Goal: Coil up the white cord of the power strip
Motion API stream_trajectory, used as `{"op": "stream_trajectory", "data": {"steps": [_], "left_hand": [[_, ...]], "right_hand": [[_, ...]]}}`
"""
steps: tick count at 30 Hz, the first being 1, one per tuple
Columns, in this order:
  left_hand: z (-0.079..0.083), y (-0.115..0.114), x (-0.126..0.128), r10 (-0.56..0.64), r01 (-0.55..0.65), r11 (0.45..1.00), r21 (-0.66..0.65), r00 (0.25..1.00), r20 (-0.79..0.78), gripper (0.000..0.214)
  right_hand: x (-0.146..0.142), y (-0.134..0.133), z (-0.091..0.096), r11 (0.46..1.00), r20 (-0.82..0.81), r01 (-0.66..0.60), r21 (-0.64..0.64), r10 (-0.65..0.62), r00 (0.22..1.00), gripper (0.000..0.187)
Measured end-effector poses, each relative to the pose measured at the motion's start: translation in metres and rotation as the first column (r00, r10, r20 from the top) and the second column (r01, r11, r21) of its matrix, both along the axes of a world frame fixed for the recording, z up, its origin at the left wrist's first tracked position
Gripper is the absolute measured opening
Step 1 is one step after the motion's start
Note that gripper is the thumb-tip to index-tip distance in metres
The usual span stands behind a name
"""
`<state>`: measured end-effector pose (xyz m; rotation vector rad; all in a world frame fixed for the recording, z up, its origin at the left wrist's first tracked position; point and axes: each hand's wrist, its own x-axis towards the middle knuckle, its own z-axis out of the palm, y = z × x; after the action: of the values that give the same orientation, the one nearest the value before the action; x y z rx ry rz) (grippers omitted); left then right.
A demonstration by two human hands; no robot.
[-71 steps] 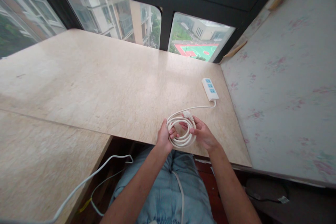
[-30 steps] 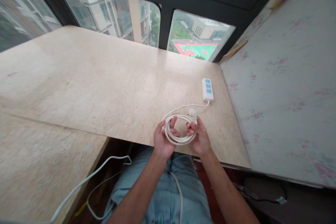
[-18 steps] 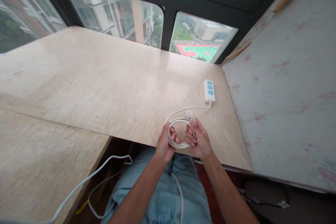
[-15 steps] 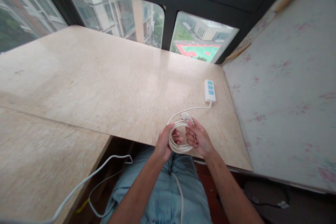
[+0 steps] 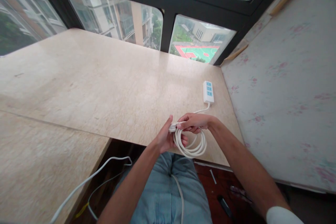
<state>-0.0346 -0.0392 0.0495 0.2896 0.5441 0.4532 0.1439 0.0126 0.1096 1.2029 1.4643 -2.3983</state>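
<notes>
A white power strip (image 5: pixel 208 92) with blue sockets lies on the stone ledge near the right wall. Its white cord (image 5: pixel 190 154) is wound into a loose coil at the ledge's front edge. My left hand (image 5: pixel 166 136) is closed around the coil's left side, its thumb up beside the white plug (image 5: pixel 172 127). From the right, my right hand (image 5: pixel 193 122) reaches over the top of the coil, fingers pinched on the cord close to the plug. The coil hangs tilted below both hands. Part of the cord toward the strip is hidden behind my right hand.
The pale stone ledge (image 5: pixel 105 84) runs to dark-framed windows (image 5: pixel 165 14). Flowered wallpaper (image 5: pixel 283 87) borders it on the right. A separate white cable (image 5: pixel 91 175) crosses the lower ledge on the left. Below right, a dark object (image 5: pixel 224 206) lies on the reddish floor.
My right hand has swung over the top of the coil, its elbow out to the right. The plug has moved left beside my left thumb, and the coil has shifted right and loosened.
</notes>
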Motion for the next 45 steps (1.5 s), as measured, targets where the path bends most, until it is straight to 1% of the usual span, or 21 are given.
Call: {"op": "stream_trajectory", "data": {"steps": [2,4,6,8,11,14,16,17,19,21,23,24,25,27,29,31,34,36,39,42,45], "left_hand": [[-0.006,-0.004,-0.002,-0.037,0.044,0.997,-0.056,0.991,0.132,0.087],[-0.012,-0.006,-0.003,-0.053,0.076,0.993,-0.092,0.973,0.223,0.092],[-0.016,-0.008,-0.003,-0.061,0.087,0.992,-0.093,0.966,0.252,0.09],[-0.018,-0.009,-0.001,-0.036,0.055,0.996,-0.067,0.965,0.261,0.081],[-0.018,-0.01,0.003,0.082,-0.066,0.996,-0.06,0.951,0.299,0.063],[-0.017,-0.013,0.004,0.202,-0.176,0.978,-0.11,0.929,0.31,0.049],[-0.015,-0.015,0.005,0.271,-0.239,0.961,-0.138,0.915,0.298,0.043],[-0.015,-0.017,0.006,0.308,-0.273,0.95,-0.155,0.905,0.292,0.04],[-0.013,-0.02,0.009,0.392,-0.345,0.917,-0.201,0.874,0.289,0.035],[-0.011,-0.022,0.014,0.495,-0.428,0.865,-0.263,0.816,0.298,0.032],[-0.008,-0.022,0.021,0.608,-0.521,0.79,-0.322,0.732,0.307,0.032],[-0.007,-0.022,0.024,0.66,-0.566,0.749,-0.345,0.688,0.302,0.032],[-0.005,-0.021,0.028,0.703,-0.607,0.708,-0.361,0.649,0.29,0.032],[-0.003,-0.019,0.036,0.767,-0.673,0.64,-0.371,0.593,0.247,0.033],[0.0,-0.018,0.043,0.798,-0.717,0.599,-0.357,0.573,0.189,0.034],[0.003,-0.018,0.05,0.807,-0.745,0.583,-0.325,0.578,0.122,0.034],[0.007,-0.024,0.06,0.803,-0.784,0.582,-0.216,0.596,0.0,0.031],[0.007,-0.032,0.065,0.798,-0.805,0.591,-0.06,0.594,-0.105,0.031],[0.005,-0.043,0.071,0.797,-0.776,0.598,0.199,0.552,-0.245,0.037],[0.003,-0.051,0.075,0.806,-0.738,0.592,0.324,0.532,-0.26,0.043],[0.004,-0.054,0.078,0.81,-0.714,0.586,0.383,0.529,-0.254,0.044]], "right_hand": [[-0.004,0.012,0.002,0.983,0.042,-0.176,0.042,0.174,0.984,0.04],[-0.01,0.021,0.003,0.946,0.071,-0.32,0.054,0.316,0.946,0.04],[-0.015,0.028,0.002,0.914,0.077,-0.401,0.062,0.397,0.915,0.04],[-0.019,0.032,-0.001,0.902,0.065,-0.423,0.085,0.419,0.906,0.039],[-0.016,0.033,-0.009,0.943,0.033,-0.3,0.146,0.298,0.954,0.038],[-0.003,0.028,-0.016,0.981,-0.024,-0.037,0.192,0.043,0.999,0.05],[0.008,0.02,-0.021,0.961,-0.081,0.165,0.221,-0.15,0.985,0.05],[0.013,0.015,-0.022,0.931,-0.122,0.277,0.237,-0.254,0.959,0.049],[0.021,0.001,-0.026,0.828,-0.237,0.508,0.238,-0.457,0.857,0.047],[0.023,-0.019,-0.031,0.688,-0.361,0.707,0.163,-0.625,0.692,0.046],[0.018,-0.043,-0.04,0.523,-0.436,0.851,0.035,-0.759,0.484,0.044],[0.012,-0.056,-0.045,0.433,-0.452,0.901,-0.032,-0.81,0.373,0.042],[0.005,-0.069,-0.051,0.367,-0.45,0.925,-0.104,-0.846,0.285,0.04],[-0.013,-0.092,-0.06,0.297,-0.42,0.922,-0.247,-0.891,0.174,0.034],[-0.032,-0.108,-0.065,0.188,-0.426,0.934,-0.303,-0.904,0.043,0.028],[-0.048,-0.115,-0.064,0.088,-0.432,0.942,-0.325,-0.899,-0.065,0.027],[-0.062,-0.111,-0.057,-0.013,-0.433,0.948,-0.317,-0.888,-0.157,0.022],[-0.065,-0.106,-0.052,-0.085,-0.417,0.952,-0.294,-0.885,-0.208,0.02],[-0.066,-0.1,-0.047,-0.195,-0.382,0.943,-0.268,-0.878,-0.29,0.019],[-0.068,-0.098,-0.042,-0.221,-0.398,0.943,-0.249,-0.864,-0.308,0.022],[-0.073,-0.099,-0.038,-0.192,-0.396,0.961,-0.2,-0.881,-0.259,0.027]]}}
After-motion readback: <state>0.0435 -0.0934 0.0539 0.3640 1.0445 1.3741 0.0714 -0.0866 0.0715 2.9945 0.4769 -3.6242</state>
